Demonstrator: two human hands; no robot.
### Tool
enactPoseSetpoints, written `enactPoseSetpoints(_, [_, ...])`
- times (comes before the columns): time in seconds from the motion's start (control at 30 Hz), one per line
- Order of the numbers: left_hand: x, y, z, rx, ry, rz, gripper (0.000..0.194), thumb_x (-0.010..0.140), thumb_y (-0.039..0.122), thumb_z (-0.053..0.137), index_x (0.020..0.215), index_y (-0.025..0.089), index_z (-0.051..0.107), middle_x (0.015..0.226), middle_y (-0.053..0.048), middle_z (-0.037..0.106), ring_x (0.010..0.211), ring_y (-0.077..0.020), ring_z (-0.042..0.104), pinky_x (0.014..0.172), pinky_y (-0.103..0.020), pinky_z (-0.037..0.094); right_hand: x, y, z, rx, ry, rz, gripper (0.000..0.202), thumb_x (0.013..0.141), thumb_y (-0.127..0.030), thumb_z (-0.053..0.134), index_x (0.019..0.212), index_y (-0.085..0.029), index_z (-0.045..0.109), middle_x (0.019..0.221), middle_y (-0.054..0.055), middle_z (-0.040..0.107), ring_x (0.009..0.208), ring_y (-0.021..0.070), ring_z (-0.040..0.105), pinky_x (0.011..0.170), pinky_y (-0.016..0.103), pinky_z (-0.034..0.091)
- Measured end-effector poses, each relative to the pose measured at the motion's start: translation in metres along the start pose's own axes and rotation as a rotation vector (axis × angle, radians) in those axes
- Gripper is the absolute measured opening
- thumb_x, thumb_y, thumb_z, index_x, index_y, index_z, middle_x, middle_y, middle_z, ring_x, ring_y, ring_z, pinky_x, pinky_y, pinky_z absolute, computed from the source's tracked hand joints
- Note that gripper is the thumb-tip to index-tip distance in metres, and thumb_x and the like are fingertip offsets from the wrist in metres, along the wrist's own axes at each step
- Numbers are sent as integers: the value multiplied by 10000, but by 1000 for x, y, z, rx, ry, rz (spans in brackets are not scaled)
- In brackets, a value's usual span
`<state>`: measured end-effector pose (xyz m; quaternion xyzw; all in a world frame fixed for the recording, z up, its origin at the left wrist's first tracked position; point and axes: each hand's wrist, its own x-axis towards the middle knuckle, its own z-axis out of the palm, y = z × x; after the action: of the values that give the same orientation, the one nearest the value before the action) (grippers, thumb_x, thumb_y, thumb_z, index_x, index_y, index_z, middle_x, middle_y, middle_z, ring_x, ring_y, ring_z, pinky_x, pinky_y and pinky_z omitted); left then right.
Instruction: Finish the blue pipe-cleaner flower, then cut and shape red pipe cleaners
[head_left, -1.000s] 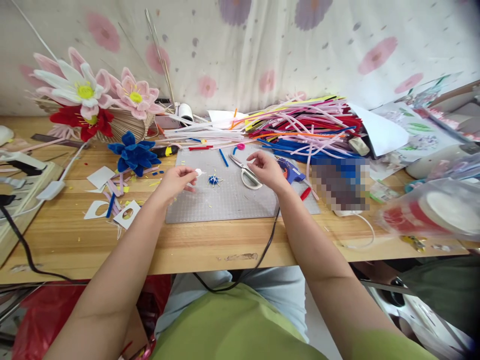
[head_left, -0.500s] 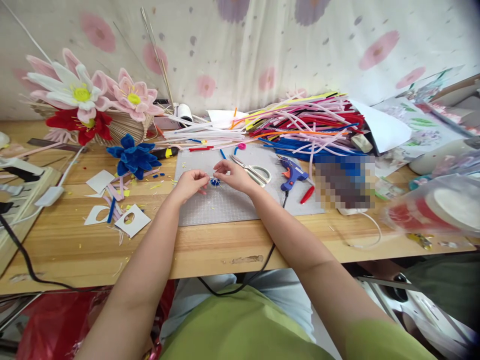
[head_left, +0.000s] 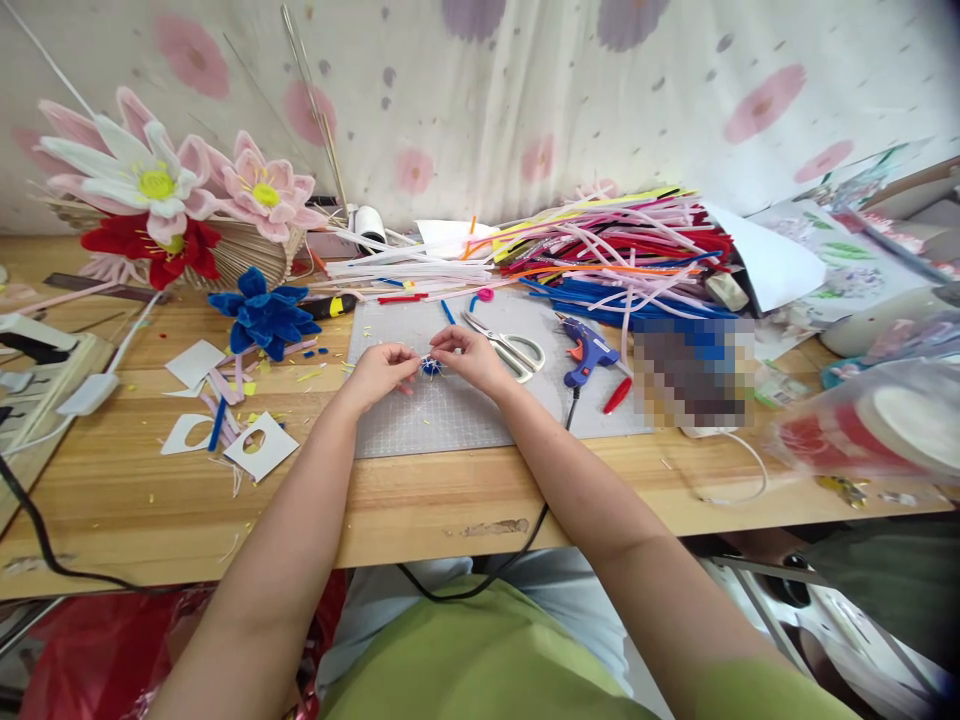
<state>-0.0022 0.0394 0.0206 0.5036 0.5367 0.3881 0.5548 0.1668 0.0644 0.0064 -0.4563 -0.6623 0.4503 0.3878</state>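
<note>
Your left hand (head_left: 384, 372) and right hand (head_left: 471, 356) nearly touch mid-frame, fingers curled, each thumb close to its fingertips; can't tell what, if anything, either grips. Small blue piece (head_left: 432, 369) shows between them, over the grey mat (head_left: 465, 428). Scissors (head_left: 519, 358) and glue gun (head_left: 590, 350): right of centre.

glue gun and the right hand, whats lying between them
In the head view, the scissors lie between the right hand and the blue glue gun, on the grey mat.
</note>
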Motion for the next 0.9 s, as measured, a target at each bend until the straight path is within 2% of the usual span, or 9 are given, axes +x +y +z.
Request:
enactPoseSetpoints(0.2, [0, -1, -3, 17, 1, 2, 259, 552, 327, 765, 656, 134, 626, 595, -7, 568, 533, -93, 526, 416, -204, 485, -2, 2, 0, -92, 7, -69, 164, 727, -214, 544, 885, -197, 585, 816, 6, 687, 764, 141, 611, 748, 289, 449])
enactPoseSetpoints(0.33, [-2, 3, -9, -37, 139, 25, 226, 585, 310, 729, 655, 137, 602, 584, 13, 548, 514, -83, 512, 434, -209, 492, -10, -5, 1, -361, 18, -225, 409, 684, -78, 469, 1069, -200, 534, 960, 11, 702, 936, 187, 571, 884, 349, 409])
enactPoseSetpoints(0.47, [-4, 9, -12, -92, 244, 15, 213, 601, 300, 707, 654, 128, 594, 599, 11, 557, 525, -77, 512, 453, -200, 487, -17, -11, 3, -525, -76, -354, 561, 658, -27, 450, 1199, -173, 466, 1053, 23, 686, 1074, 212, 498, 966, 361, 359])
enactPoseSetpoints(0.6, [-4, 10, -10, -127, 274, -11, 206, 596, 289, 705, 648, 127, 589, 608, 8, 560, 534, -74, 510, 449, -189, 479, -17, -9, 5, -580, -113, -354, 544, 669, -27, 442, 1190, -178, 487, 1006, 18, 699, 1070, 227, 491, 953, 366, 356])
enactPoseSetpoints(0.9, [-6, 10, -5, -98, 224, -42, 219, 597, 303, 715, 636, 126, 591, 589, 12, 541, 529, -77, 501, 435, -195, 478, -16, -4, 1, -554, -71, -341, 507, 667, -15, 425, 1131, -187, 534, 957, 1, 710, 1023, 222, 509, 946, 354, 362])
